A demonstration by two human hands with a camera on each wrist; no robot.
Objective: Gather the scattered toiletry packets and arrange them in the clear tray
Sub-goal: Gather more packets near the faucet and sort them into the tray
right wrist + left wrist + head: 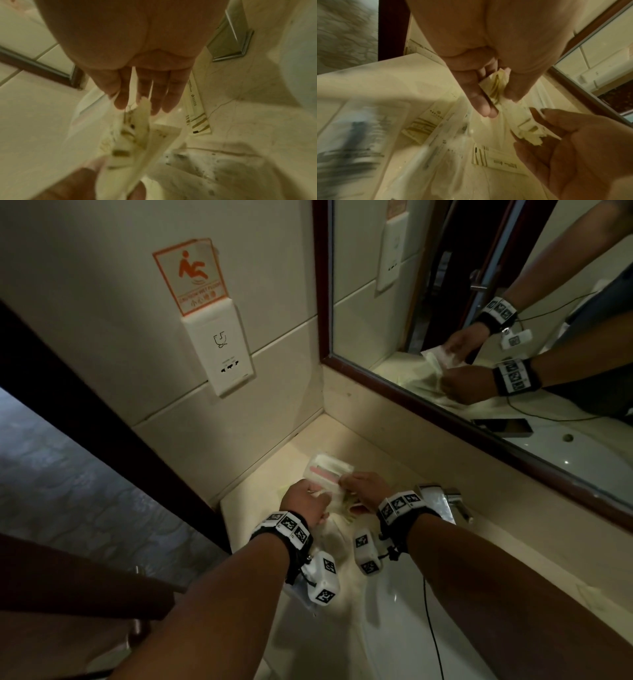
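Left hand (479,86) pinches one packet bundle (513,112), right hand (565,148) cupping it; two packets lie loose.

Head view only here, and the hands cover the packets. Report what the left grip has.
Observer: The left hand pinches cream, gold-striped packets between thumb and fingers.
Operator: Now the right hand.
Observer: The far end of those packets reaches the right hand at its fingertips; whether they pinch it is unclear.
Operator: Report anything loose.
Observer: One loose packet lies flat on the counter just past the right fingers, near the faucet base.
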